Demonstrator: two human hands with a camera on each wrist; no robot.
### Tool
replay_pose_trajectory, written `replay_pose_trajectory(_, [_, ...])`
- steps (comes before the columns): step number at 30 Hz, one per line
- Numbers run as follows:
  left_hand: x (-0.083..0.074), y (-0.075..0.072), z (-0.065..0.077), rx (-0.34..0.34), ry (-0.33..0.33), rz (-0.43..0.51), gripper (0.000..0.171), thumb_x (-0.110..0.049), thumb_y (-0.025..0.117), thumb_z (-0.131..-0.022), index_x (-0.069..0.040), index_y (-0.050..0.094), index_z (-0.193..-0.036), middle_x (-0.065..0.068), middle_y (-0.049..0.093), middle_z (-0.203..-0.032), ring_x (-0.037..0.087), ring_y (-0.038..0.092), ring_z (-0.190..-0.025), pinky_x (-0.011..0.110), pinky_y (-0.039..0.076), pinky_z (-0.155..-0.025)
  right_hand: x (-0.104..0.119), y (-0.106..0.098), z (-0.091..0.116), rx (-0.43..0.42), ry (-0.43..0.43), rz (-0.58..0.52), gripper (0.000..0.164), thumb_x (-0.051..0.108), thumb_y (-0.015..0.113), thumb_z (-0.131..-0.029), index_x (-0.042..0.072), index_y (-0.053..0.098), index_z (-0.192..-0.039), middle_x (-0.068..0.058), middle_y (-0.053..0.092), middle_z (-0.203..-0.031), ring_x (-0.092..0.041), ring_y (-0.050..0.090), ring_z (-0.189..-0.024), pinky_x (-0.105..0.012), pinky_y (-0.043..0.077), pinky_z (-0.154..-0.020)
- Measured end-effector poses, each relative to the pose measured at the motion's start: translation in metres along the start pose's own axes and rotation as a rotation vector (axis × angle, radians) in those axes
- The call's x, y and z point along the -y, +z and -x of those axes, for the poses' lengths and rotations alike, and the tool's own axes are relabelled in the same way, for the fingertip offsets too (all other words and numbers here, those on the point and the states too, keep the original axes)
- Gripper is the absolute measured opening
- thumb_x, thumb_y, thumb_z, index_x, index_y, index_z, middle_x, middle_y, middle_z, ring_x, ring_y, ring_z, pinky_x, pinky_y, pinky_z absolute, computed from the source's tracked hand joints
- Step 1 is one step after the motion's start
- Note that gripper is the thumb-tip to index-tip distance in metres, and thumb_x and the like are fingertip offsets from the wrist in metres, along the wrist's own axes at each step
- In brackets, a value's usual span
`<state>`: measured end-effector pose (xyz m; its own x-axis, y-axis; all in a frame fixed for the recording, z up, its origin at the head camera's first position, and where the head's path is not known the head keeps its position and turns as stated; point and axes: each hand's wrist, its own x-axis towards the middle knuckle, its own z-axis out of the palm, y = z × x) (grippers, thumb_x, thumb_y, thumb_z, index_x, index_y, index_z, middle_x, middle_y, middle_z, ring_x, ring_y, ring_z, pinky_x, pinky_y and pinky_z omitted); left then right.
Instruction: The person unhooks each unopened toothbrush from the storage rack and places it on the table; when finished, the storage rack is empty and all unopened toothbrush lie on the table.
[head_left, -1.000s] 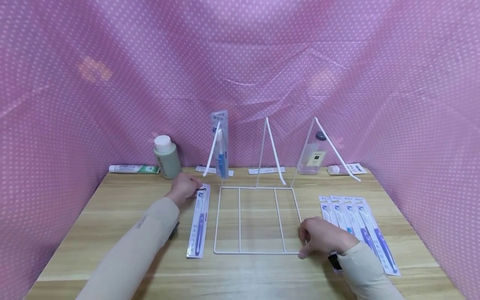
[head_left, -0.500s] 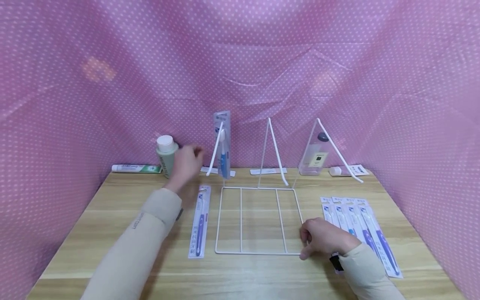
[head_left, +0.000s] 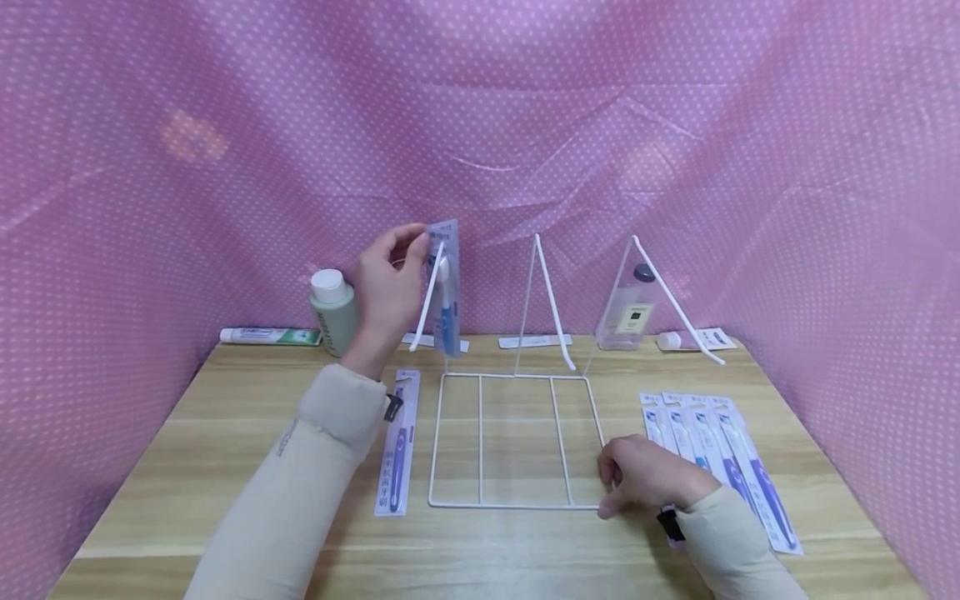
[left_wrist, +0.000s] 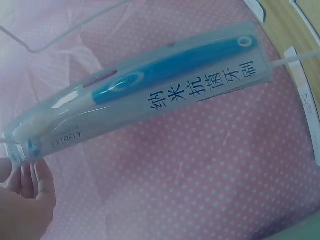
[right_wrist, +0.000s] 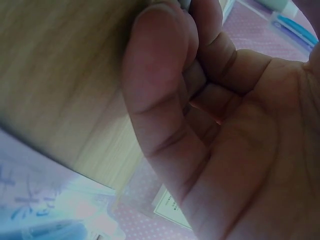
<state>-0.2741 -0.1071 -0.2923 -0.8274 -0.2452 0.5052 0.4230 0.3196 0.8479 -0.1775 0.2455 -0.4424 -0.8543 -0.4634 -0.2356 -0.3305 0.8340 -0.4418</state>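
A white wire rack stands on the table with several slanted prongs at its back. From the left prong hangs a packaged blue toothbrush, its handle end away from my hand in the left wrist view. My left hand pinches the top end of that package, thumb and fingers at its edge. At the rack's right front corner, my right hand grips the wire with curled fingers. Beside the rack on the left lies a packaged purple toothbrush, flat on the table, partly under the left wrist strap.
Several packaged toothbrushes lie fanned out at the right. Along the back are a toothpaste tube, a green bottle, a clear bottle, a pink tube and thin white packets. A pink dotted cloth surrounds the table.
My left hand has left the top of the purple toothbrush package, risen to the right and taken hold of the hanging blue one's top. The right hand has stayed on the rack.
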Motion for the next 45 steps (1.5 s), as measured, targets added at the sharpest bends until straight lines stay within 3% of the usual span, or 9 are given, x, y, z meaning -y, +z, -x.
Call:
replay_pose_trajectory(5, [-0.001,-0.002,0.006,-0.037,0.031,0.013,0.027,-0.017,0.069,-0.104,-0.004,0.072,-0.127,0.013,0.074,-0.121,0.023,0.072,-0.109,0.035,0.058,-0.099,0.001,0.0,-0.001,0.006,0.008,-0.001,0.041,0.033,0.099,-0.065,0.019,0.063,-0.076,0.006,0.057,-0.075,-0.01,0.05,-0.068,-0.026,0.042,-0.063])
replay_pose_trajectory(11, [-0.007,-0.002,0.012,-0.071,0.058,0.057,0.022,-0.013,0.074,-0.099,-0.001,0.074,-0.118,0.014,0.075,-0.111,0.017,0.071,-0.098,0.03,0.059,-0.092,-0.001,0.001,-0.003,0.008,0.006,-0.012,0.041,0.033,0.099,-0.065,0.019,0.062,-0.076,0.006,0.056,-0.075,-0.01,0.05,-0.069,-0.026,0.042,-0.063])
replay_pose_trajectory(16, [-0.012,-0.006,0.014,-0.033,0.019,0.102,0.021,-0.011,0.075,-0.099,0.0,0.074,-0.117,0.013,0.074,-0.108,0.012,0.068,-0.092,0.02,0.056,-0.084,-0.002,0.0,-0.002,0.005,-0.002,0.001,0.041,0.034,0.099,-0.065,0.02,0.062,-0.076,0.007,0.056,-0.074,-0.009,0.049,-0.069,-0.026,0.042,-0.063])
replay_pose_trajectory(22, [-0.014,-0.017,0.022,0.009,-0.05,0.167,0.023,-0.013,0.076,-0.098,-0.001,0.073,-0.117,0.006,0.072,-0.104,0.026,0.07,-0.098,0.021,0.059,-0.085,0.0,-0.002,-0.001,-0.001,-0.004,0.009,0.04,0.033,0.099,-0.063,0.02,0.062,-0.074,0.009,0.055,-0.072,-0.009,0.049,-0.067,-0.026,0.041,-0.062])
replay_pose_trajectory(27, [-0.018,-0.026,0.032,0.055,-0.088,0.159,0.023,-0.016,0.076,-0.098,-0.004,0.073,-0.117,0.002,0.071,-0.105,0.018,0.067,-0.096,0.023,0.057,-0.086,0.0,-0.001,-0.001,0.002,-0.006,0.001,0.04,0.033,0.099,-0.064,0.02,0.062,-0.074,0.007,0.055,-0.072,-0.009,0.049,-0.067,-0.026,0.041,-0.063])
replay_pose_trajectory(36, [-0.028,-0.048,0.055,0.142,-0.103,0.135,0.021,-0.018,0.072,-0.101,-0.007,0.072,-0.12,0.005,0.071,-0.112,0.018,0.067,-0.101,0.021,0.058,-0.088,-0.001,0.002,-0.002,0.003,-0.01,0.005,0.041,0.033,0.099,-0.064,0.02,0.062,-0.074,0.008,0.055,-0.072,-0.009,0.048,-0.067,-0.026,0.041,-0.062])
replay_pose_trajectory(45, [-0.041,-0.074,0.071,0.229,-0.054,0.123,0.019,-0.012,0.073,-0.1,0.0,0.072,-0.115,0.001,0.071,-0.1,0.017,0.061,-0.086,0.019,0.053,-0.075,-0.002,0.002,-0.002,0.006,-0.003,0.015,0.041,0.034,0.099,-0.064,0.021,0.062,-0.075,0.008,0.056,-0.073,-0.008,0.049,-0.067,-0.026,0.041,-0.063])
